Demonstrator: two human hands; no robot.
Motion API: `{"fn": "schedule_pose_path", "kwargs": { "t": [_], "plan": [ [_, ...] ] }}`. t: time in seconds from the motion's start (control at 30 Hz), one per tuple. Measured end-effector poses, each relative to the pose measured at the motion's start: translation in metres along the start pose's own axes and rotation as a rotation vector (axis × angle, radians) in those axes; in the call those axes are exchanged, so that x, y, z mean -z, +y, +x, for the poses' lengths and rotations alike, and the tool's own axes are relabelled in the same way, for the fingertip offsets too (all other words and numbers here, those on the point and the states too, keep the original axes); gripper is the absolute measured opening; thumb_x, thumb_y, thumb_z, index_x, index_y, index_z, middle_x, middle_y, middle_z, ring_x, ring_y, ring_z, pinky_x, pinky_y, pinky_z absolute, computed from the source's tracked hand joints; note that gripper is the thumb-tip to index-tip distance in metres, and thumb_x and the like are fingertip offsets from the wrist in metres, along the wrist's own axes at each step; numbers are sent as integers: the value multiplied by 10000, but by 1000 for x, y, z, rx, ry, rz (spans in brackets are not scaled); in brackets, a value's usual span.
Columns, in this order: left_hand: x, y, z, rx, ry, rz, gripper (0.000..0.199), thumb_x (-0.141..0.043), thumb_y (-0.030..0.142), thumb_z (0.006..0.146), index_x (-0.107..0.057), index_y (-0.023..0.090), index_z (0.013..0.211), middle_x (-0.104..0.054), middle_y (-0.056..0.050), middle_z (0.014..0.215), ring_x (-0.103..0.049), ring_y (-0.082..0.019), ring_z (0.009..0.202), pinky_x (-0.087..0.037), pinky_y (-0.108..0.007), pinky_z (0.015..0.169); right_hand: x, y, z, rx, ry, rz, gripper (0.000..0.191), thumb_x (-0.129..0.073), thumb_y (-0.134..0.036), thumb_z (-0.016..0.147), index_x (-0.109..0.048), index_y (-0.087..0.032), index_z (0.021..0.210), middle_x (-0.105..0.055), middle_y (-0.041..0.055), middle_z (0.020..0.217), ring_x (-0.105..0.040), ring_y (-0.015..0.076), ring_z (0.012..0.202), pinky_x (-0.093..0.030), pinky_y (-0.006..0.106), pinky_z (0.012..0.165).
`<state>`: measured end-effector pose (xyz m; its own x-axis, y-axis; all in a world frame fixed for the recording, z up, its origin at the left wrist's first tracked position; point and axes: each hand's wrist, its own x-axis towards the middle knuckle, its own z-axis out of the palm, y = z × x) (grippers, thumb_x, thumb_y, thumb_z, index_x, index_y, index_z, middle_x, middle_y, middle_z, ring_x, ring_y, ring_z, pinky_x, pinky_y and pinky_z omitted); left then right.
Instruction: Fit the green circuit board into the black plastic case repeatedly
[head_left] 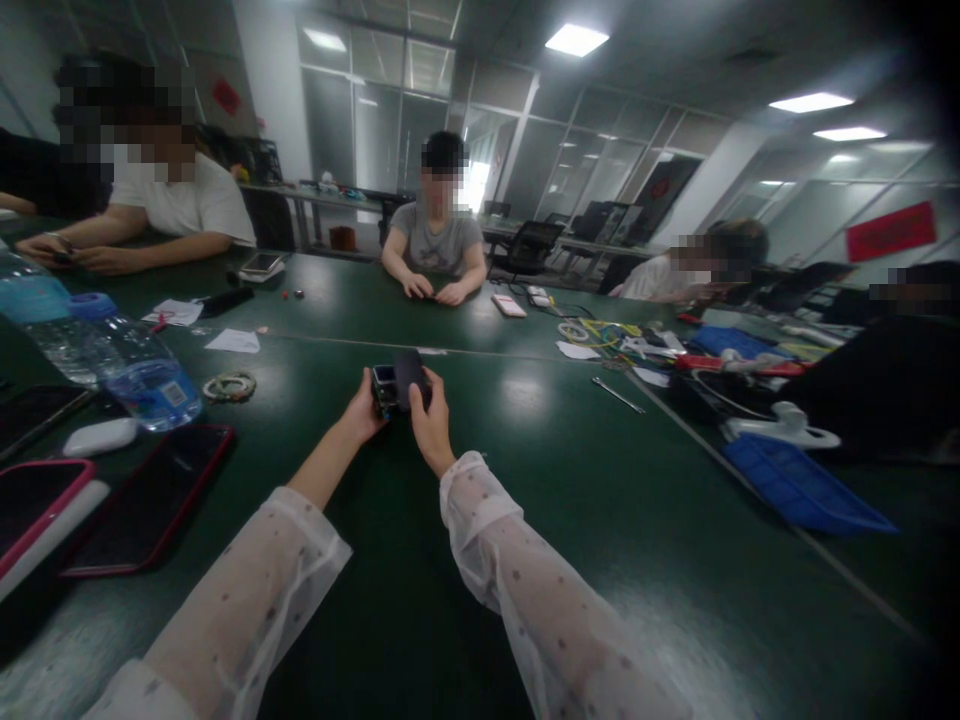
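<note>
My left hand (363, 413) is closed around the side of a small black box-shaped device (385, 392). A pale, shiny face shows on the device's top; its exact kind cannot be made out. Held in my right hand (432, 422) is a flat dark rectangular panel (407, 372), thumb on its near face. The panel stands tilted up against the device's right side, and hides part of it. Whether the two are joined is unclear. Both hands are over the green table (360, 560), sleeves reaching toward me.
Phones (154, 505), water bottles (146, 375) and a bracelet (229, 386) lie at left. To the right are tweezers (618, 394), tangled cables (607, 335) and a blue tray (802, 485). A person (435, 235) sits opposite; others sit at both sides.
</note>
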<state>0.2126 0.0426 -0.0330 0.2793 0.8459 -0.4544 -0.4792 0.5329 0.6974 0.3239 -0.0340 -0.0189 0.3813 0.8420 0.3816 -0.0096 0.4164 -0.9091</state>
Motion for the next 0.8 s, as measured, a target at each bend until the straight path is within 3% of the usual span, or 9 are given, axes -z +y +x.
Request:
{"fn": "schedule_pose_path", "kwargs": {
  "t": [0.13, 0.3, 0.4, 0.8],
  "plan": [
    [6, 1, 2, -31, -84, -94, 583, -333, 648, 885, -642, 166, 994, -688, -86, 862, -658, -201, 768, -522, -298, 669, 0, 13, 6, -169, 22, 117, 313, -608, -352, 803, -589, -279, 1107, -633, -19, 1030, -582, 126, 947, -463, 242, 851],
    [11, 2, 4, -42, -236, -190, 597, -282, 598, 923, -646, 131, 998, -695, -103, 880, -669, -206, 800, -537, -323, 712, 8, 24, 17, -544, 73, 544, 177, -614, -339, 772, -599, -246, 921, -625, -40, 828, -591, 117, 746, -499, 210, 593],
    [11, 1, 3, -36, -314, -240, 609, -267, 580, 933, -629, 104, 1045, -690, -140, 949, -667, -224, 885, -536, -357, 782, 16, 24, 22, -708, 59, 731, 147, -601, -341, 784, -598, -212, 855, -637, -12, 791, -609, 124, 730, -529, 225, 603],
    [14, -1, 3, -43, -363, -230, 590, -315, 574, 927, -616, 97, 1100, -676, -159, 1037, -654, -230, 964, -525, -368, 848, 25, 18, 23, -822, -35, 824, 244, -559, -389, 842, -627, -184, 955, -688, 48, 860, -647, 141, 723, -548, 252, 599]
  ]
}}
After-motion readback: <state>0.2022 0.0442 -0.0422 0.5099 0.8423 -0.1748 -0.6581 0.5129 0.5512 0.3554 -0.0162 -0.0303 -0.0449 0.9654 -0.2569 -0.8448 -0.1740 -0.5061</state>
